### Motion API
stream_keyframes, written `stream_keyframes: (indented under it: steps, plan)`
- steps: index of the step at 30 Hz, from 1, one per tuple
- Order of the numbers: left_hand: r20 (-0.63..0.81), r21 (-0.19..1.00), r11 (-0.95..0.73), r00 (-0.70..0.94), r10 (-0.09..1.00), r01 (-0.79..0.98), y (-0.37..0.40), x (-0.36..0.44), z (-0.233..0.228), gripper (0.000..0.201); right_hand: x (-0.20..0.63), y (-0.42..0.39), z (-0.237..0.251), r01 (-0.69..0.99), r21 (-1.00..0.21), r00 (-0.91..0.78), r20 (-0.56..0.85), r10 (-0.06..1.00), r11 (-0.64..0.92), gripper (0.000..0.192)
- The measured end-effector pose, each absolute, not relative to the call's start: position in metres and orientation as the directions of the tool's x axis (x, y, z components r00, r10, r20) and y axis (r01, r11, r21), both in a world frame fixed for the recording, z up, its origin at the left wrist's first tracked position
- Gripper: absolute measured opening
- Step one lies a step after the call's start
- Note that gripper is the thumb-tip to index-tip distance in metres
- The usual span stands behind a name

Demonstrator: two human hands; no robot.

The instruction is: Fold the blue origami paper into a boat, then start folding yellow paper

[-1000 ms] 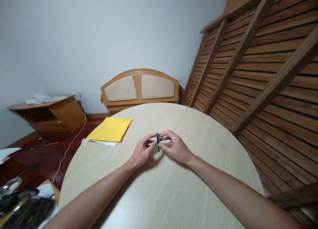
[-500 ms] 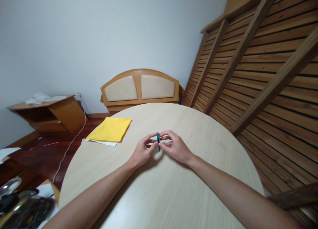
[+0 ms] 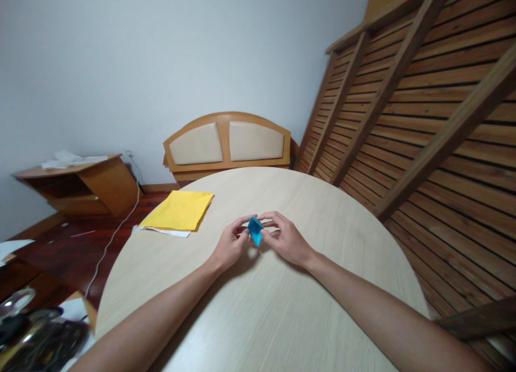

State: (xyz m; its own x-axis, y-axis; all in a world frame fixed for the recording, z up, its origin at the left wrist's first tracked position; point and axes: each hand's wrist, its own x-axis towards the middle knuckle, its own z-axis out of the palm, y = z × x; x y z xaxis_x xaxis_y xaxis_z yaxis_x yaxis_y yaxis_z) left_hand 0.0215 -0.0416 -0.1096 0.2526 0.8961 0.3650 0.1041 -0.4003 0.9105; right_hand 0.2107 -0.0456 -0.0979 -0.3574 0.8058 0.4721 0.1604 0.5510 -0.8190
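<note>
Head view: left hand (image 3: 230, 247), right hand (image 3: 284, 239) pinch blue, seemingly folded paper (image 3: 255, 230).

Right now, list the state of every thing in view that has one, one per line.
blue folded paper: folded small, partly opened, pinched between both hands above the table.
left hand: fingertips closed on the paper's left side.
right hand: fingertips closed on the paper's right side.
yellow paper: lying flat near the table's far left edge, on a white sheet.
round table: upright, bearing the papers.
</note>
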Motion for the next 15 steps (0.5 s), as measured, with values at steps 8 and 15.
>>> stream_keyframes:
  steps: [8,15]
  plan:
    - [0.331,0.929,-0.363,0.282,0.901,0.067,-0.0424,0.0204,-0.1083,0.040,0.2127,-0.0433,-0.0993,0.218,-0.772,-0.349,0.510,0.786,0.597,0.027]
    - [0.354,0.925,-0.377,0.267,0.896,0.040,-0.0400,0.0203,-0.1118,0.035,0.2128,-0.0427,-0.0993,0.227,-0.755,-0.342,0.530,0.776,0.615,0.029]
